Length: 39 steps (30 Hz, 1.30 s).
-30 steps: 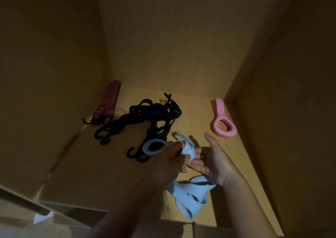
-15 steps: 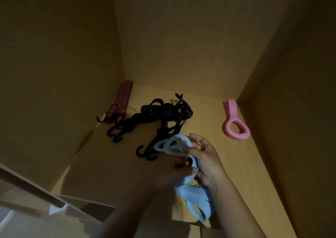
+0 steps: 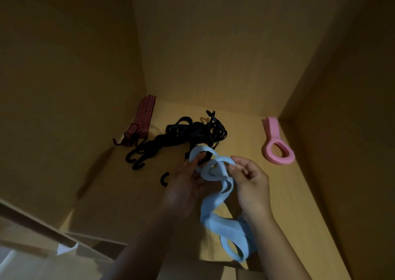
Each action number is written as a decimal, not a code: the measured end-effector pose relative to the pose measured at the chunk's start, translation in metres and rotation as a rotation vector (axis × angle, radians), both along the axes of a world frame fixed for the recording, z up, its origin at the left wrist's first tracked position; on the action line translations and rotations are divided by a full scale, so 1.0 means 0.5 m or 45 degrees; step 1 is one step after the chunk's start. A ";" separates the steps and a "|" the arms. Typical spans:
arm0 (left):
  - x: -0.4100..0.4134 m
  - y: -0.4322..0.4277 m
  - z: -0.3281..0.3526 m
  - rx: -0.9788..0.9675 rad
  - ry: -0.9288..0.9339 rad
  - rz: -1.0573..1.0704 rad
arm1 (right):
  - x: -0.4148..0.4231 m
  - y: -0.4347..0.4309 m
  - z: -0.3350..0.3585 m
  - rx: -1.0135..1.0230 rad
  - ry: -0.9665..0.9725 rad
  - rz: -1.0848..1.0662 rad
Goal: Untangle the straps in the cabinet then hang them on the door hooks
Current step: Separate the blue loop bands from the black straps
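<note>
- Dim wooden cabinet floor [image 3: 119, 194] carries everything, closed in by plain walls on three sides.
- The light blue strap [image 3: 215, 213] is held just above the floor near the front. Its upper loops are twisted together and the rest droops toward the front edge.
- The left hand [image 3: 183, 185] pinches one upper loop, fingers [image 3: 195, 159] curled round it.
- The right hand [image 3: 252, 185] pinches the neighbouring loop between thumb and fingers [image 3: 235, 168].
- Black straps [image 3: 192, 132] with hooks lie tangled mid-floor, just behind the hands.
- A red striped strap [image 3: 142, 117] lies along the left wall, beside the tangle.
- A pink strap [image 3: 275, 145] lies by the right wall, well apart.
</note>
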<state>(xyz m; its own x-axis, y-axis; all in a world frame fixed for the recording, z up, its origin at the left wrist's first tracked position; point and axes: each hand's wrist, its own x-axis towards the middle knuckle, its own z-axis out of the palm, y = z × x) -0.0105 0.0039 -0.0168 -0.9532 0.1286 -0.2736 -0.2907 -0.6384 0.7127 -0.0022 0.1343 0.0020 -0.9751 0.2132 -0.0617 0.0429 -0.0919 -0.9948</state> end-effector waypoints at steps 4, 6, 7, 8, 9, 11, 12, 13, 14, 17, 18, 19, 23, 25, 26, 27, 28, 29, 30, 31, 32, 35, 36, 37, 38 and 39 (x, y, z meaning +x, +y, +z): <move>0.004 -0.002 0.031 0.112 0.068 -0.057 | 0.007 0.000 0.050 -0.145 0.136 -0.010; 0.007 0.001 0.040 -0.020 0.183 -0.090 | 0.008 -0.007 0.067 -0.200 0.162 -0.003; 0.013 0.004 0.051 -0.094 0.236 -0.117 | 0.009 -0.011 0.074 -0.234 0.169 -0.001; 0.018 0.006 0.060 -0.142 0.273 -0.123 | 0.010 -0.015 0.081 -0.264 0.180 -0.008; 0.020 0.007 0.064 -0.170 0.304 -0.123 | 0.011 -0.018 0.088 -0.288 0.198 -0.018; 0.023 0.002 0.078 -0.152 0.335 -0.104 | 0.011 -0.016 0.100 -0.332 0.239 -0.017; 0.024 -0.002 0.084 -0.131 0.341 -0.101 | 0.012 -0.013 0.105 -0.350 0.258 -0.007; 0.022 -0.004 0.083 -0.129 0.353 -0.117 | 0.014 -0.011 0.110 -0.367 0.275 0.008; 0.020 -0.006 0.080 -0.131 0.362 -0.123 | 0.016 -0.009 0.116 -0.381 0.292 0.028; 0.018 -0.006 0.082 -0.191 0.358 -0.082 | 0.020 -0.010 0.128 -0.373 0.330 0.061; 0.013 -0.002 0.078 -0.239 0.369 -0.055 | 0.020 -0.011 0.130 -0.358 0.337 0.071; 0.011 0.001 0.078 -0.293 0.399 -0.043 | 0.019 -0.012 0.131 -0.343 0.340 0.079; 0.003 0.010 0.072 -0.380 0.444 -0.047 | 0.015 -0.023 0.127 -0.297 0.318 0.110; 0.009 0.008 0.083 -0.299 0.496 -0.089 | 0.015 -0.027 0.124 -0.314 0.308 0.109; 0.016 0.008 0.092 -0.288 0.497 -0.113 | 0.015 -0.028 0.123 -0.323 0.298 0.101; 0.023 0.003 0.106 -0.275 0.473 -0.124 | 0.014 -0.027 0.119 -0.315 0.281 0.074; 0.027 -0.005 0.115 -0.261 0.456 -0.114 | 0.012 -0.024 0.115 -0.287 0.261 0.034; 0.026 -0.007 0.122 -0.241 0.439 -0.099 | 0.009 -0.021 0.111 -0.259 0.242 0.002; 0.021 -0.005 0.117 -0.238 0.395 -0.087 | 0.007 -0.018 0.108 -0.240 0.228 -0.011; 0.003 -0.019 0.108 -0.202 0.336 -0.107 | 0.005 -0.018 0.106 -0.226 0.218 -0.007; -0.004 -0.001 0.112 -0.155 0.257 -0.127 | 0.003 -0.019 0.105 -0.213 0.209 0.003; -0.005 0.010 0.131 -0.403 0.136 -0.037 | 0.005 -0.027 0.103 -0.190 0.199 0.044; -0.001 0.014 0.122 -0.142 -0.033 0.048 | 0.007 -0.029 0.101 -0.185 0.200 0.050; 0.002 0.003 0.129 -0.195 0.067 0.092 | 0.009 -0.032 0.100 -0.187 0.201 0.049; 0.001 -0.007 0.133 -0.507 0.136 0.121 | 0.011 -0.033 0.099 -0.194 0.202 0.047; 0.016 0.010 0.114 -0.358 0.209 0.033 | 0.012 -0.035 0.098 -0.200 0.202 0.047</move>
